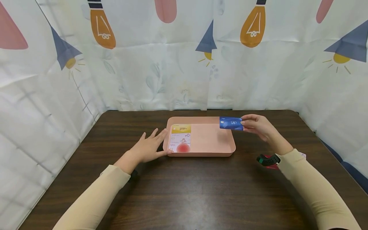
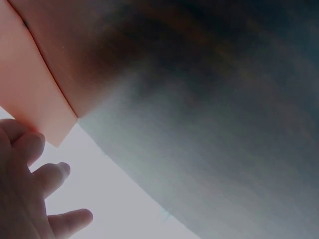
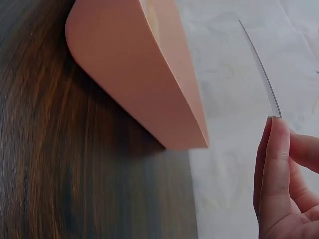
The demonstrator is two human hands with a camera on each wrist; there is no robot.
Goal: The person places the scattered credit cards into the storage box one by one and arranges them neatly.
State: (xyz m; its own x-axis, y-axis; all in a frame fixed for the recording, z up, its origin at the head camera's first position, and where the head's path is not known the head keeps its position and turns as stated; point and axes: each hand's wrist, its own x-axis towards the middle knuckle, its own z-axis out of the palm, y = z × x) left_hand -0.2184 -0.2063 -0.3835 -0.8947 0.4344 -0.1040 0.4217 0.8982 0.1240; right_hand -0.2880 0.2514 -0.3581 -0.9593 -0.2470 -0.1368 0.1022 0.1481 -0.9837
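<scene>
A blue VIP card (image 1: pixel 231 123) is pinched at its right end by my right hand (image 1: pixel 256 126), over the right back corner of a pink tray (image 1: pixel 211 154). From the right wrist view the card (image 3: pixel 261 68) shows edge-on between thumb and fingers, above the tray wall (image 3: pixel 129 69). My left hand (image 1: pixel 150 147) rests at the tray's left side, fingers spread, fingertips right at the rim. Inside the tray's left part lie a yellow card (image 1: pixel 181 128), a white card with a small drawing (image 1: pixel 180 138) and a white card with a red circle (image 1: pixel 179 147), in a column.
Partly hidden under the right forearm, a red card (image 1: pixel 272 166) lies on the dark wooden table (image 1: pixel 184 191). A black band (image 1: pixel 268 159) is on the right wrist. Behind the table hangs a white patterned curtain (image 1: pixel 184 80).
</scene>
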